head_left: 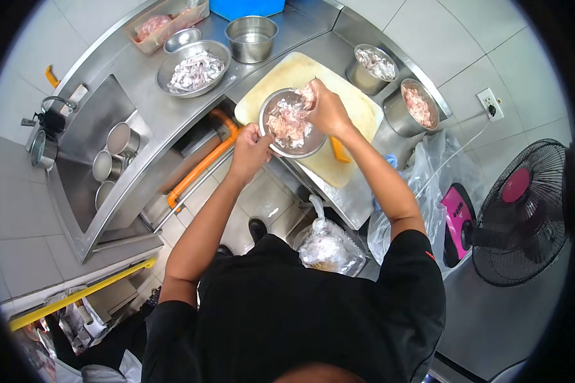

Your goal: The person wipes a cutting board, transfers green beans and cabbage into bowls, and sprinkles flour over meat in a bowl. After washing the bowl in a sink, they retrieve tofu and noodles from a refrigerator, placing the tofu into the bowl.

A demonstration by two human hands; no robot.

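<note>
A steel bowl [310, 144] with pieces of pale pink meat [287, 124] is over the near left part of a white cutting board [358, 115]. My left hand [250, 153] grips the bowl's left rim with its fingers closed. My right hand [328, 110] is at the bowl's right side, its fingers closed on some of the meat, just above the rim. Beside the bowl, an orange handle [340, 150] lies on the board, partly hidden by my right forearm.
Behind the board stand a steel pot [252, 39] and a bowl of pale strips [195, 70]. Two pots of meat [370, 70] [418, 107] stand right. A sink [86, 153] is left, a black fan [521, 214] far right, and a plastic bag [331, 246] below.
</note>
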